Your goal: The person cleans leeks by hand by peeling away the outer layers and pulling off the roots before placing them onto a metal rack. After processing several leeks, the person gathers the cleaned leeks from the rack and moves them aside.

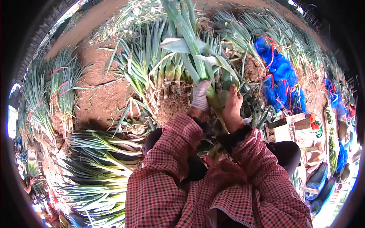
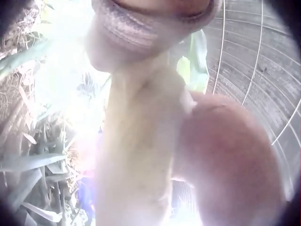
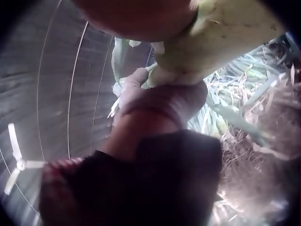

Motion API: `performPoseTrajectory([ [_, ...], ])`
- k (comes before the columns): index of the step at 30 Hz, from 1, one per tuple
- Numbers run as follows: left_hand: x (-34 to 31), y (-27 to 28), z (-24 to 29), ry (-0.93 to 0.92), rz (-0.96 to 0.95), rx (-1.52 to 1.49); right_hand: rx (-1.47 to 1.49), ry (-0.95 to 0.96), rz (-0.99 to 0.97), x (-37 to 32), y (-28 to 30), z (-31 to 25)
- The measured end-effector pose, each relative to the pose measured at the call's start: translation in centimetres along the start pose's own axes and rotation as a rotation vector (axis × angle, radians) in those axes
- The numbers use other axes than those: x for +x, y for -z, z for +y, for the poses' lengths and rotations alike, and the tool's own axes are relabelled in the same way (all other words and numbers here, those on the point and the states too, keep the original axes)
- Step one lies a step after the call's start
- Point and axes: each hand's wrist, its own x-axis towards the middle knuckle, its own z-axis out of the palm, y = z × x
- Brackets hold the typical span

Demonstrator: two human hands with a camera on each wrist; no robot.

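Observation:
A large leek [image 1: 214, 99] with a thick pale stalk and long green leaves [image 1: 186, 32] stands upright between my hands. My left hand [image 1: 200, 95], in a pale striped glove, grips it where the leaves begin to spread. In the left wrist view, the gloved fingers [image 2: 127, 35] wrap the top of the pale stalk [image 2: 136, 160]. My bare right hand [image 1: 232, 108] holds the stalk from the other side, thumb upward, beside a drooping leaf [image 1: 228, 70]. A bare finger [image 3: 141, 16] lies against the stalk in the right wrist view. The leek's lower end is partly hidden.
Upright leek bundles [image 1: 152, 57] with roots stand ahead, and tied ones [image 1: 57, 87] at left. Loose leeks [image 1: 102, 171] lie beside my left knee. Blue netting [image 1: 279, 74] with red ties and a wooden crate [image 1: 289, 127] are at right. Trimmed leaves litter the soil.

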Motion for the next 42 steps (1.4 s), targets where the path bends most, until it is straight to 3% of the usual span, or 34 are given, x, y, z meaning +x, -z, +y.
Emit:
performPoseTrajectory([
  [2,1.3,-0.3,1.2,-0.019,-0.168,-0.053,0.237,-0.073,-0.071,-0.9,-0.4,-0.7],
  [3,1.2,-0.6,1.6,-0.027,-0.247,-0.082,0.357,-0.237,-0.09,-1.2,-0.5,-1.8],
  [4,0.5,-1.8,2.1,-0.085,-0.221,-0.052,0.476,-0.404,-0.089,-1.7,-0.8,-3.2],
  [5,0.1,-2.5,2.7,-0.144,-0.197,-0.02,0.502,-0.425,-0.153,-2.1,-1.0,-4.1],
  [6,1.3,1.3,2.1,-0.126,-0.131,0.028,0.528,-0.446,-0.215,-2.4,-0.9,-4.8],
  [8,-0.1,-1.5,3.1,-0.153,-0.077,-0.017,0.661,-0.537,-0.24,-2.6,-1.2,-5.5],
  [11,-0.5,-2.7,4.2,-0.069,-0.114,-0.025,0.866,-0.605,-0.218,-1.5,-1.3,-4.3],
  [14,-0.6,-2.8,4.7,-0.017,-0.134,0.084,0.937,-0.524,-0.228,-1.8,-1.6,-3.6],
  [17,0.0,-2.1,5.2,-0.056,-0.036,0.165,1.145,-0.601,-0.5,-0.7,0.7,-1.5],
  [18,-0.2,-2.3,5.7,-0.026,-0.037,0.18,1.12,-0.55,-0.486,-0.4,1.0,-1.1],
  [19,0.4,-1.7,6.0,-0.091,-0.016,0.184,1.217,-0.459,-0.73,-1.3,0.7,-2.7],
  [21,0.8,-1.5,7.1,-0.209,0.053,0.186,1.227,-0.512,-0.695,-2.2,2.0,-4.6],
  [22,1.8,-0.4,7.7,-0.263,0.07,0.131,1.29,-0.613,-0.802,-2.8,3.4,-5.6],
  [23,2.2,0.6,8.6,-0.248,0.189,0.138,1.068,-0.584,-0.716,-3.3,4.9,-5.8],
  [25,1.3,0.0,10.4,-0.354,0.391,0.194,0.845,-0.574,-0.755,-3.5,9.5,-4.0],
  [29,1.2,3.2,12.1,-0.501,0.479,0.152,0.746,-0.61,-0.559,-4.2,17.1,-1.9],
  [33,0.1,3.6,12.6,-0.497,0.522,0.223,0.527,-0.667,-0.442,-5.6,19.0,-4.0],
  [34,0.1,3.8,12.9,-0.479,0.518,0.224,0.452,-0.586,-0.626,-6.3,18.5,-5.1],
  [35,0.1,4.1,13.0,-0.458,0.514,0.225,0.435,-0.596,-0.673,-6.9,18.1,-6.3],
  [37,0.6,5.7,13.0,-0.475,0.511,0.236,0.154,-0.649,-0.478,-8.8,16.9,-10.1],
  [40,0.8,5.7,13.1,-0.495,0.533,0.214,-0.011,-0.534,-0.429,-9.2,19.9,-10.0],
  [42,1.0,5.8,13.0,-0.551,0.546,0.19,-0.109,-0.493,-0.246,-9.1,20.9,-9.7],
])
